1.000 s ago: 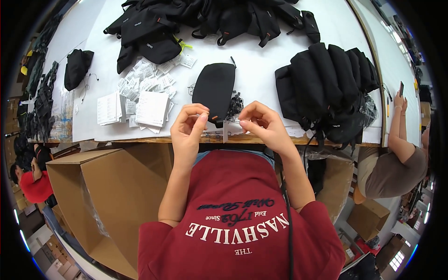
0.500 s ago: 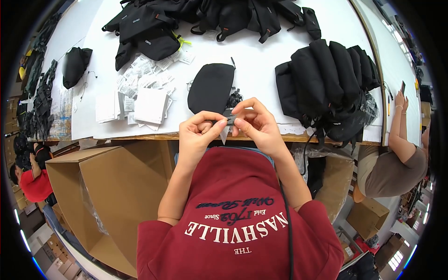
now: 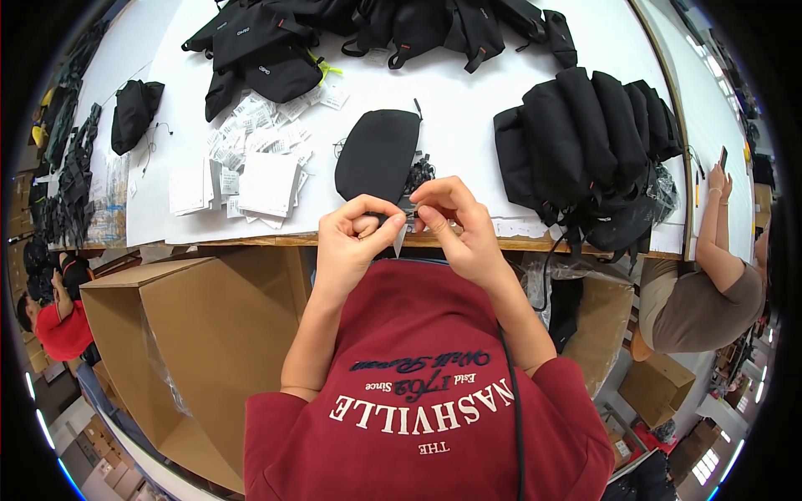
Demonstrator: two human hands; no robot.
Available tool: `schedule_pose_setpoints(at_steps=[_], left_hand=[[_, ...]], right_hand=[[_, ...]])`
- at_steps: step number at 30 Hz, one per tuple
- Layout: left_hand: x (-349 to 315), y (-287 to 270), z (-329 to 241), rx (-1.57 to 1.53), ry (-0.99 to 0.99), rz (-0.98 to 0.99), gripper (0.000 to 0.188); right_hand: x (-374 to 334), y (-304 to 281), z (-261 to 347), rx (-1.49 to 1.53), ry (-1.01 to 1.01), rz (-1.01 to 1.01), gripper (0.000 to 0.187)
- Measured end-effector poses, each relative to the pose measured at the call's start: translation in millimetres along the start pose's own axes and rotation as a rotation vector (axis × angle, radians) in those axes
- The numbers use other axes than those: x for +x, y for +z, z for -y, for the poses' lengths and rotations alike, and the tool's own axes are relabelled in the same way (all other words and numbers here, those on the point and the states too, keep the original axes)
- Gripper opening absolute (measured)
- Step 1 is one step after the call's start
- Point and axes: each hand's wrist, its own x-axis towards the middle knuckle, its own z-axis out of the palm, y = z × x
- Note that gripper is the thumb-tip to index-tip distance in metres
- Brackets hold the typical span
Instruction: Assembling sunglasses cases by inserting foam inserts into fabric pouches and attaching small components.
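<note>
My left hand (image 3: 355, 246) is closed, thumb and forefinger pinching at the top of a small white tag (image 3: 399, 243) that hangs past the table's front edge. Close beside it, the thumb and forefinger of my right hand (image 3: 462, 234) meet around something small and dark, too little to make out. Just beyond my fingers a flat black fabric pouch (image 3: 378, 154) lies on the white table, its zip pull cord pointing away. Next to the pouch sits a small heap of black cord loops (image 3: 420, 173).
Printed white labels (image 3: 259, 134) and stacked white cards (image 3: 269, 185) lie left of the pouch. Stuffed black pouches (image 3: 576, 142) are piled at right, more black bags (image 3: 267, 50) at the back. An open cardboard box (image 3: 209, 334) stands below left. A co-worker (image 3: 702, 292) stands at far right.
My right fingertips have shifted slightly up and left, nearer the left ones. The left hand stays almost in place, with the white tag still hanging below it.
</note>
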Motion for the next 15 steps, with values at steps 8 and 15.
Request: schedule_pose_setpoints(at_steps=[8,15], left_hand=[[-1.2,-2.1,-3.4,0.074,0.001,0.035,0.005],[1.3,-4.7,-1.0,0.092,-0.011,0.074,0.005]], right_hand=[[0.9,1.0,2.3,-0.142,-0.058,-0.004,0.014],[-0.4,1.9,3.5,-0.282,-0.107,0.014,0.013]])
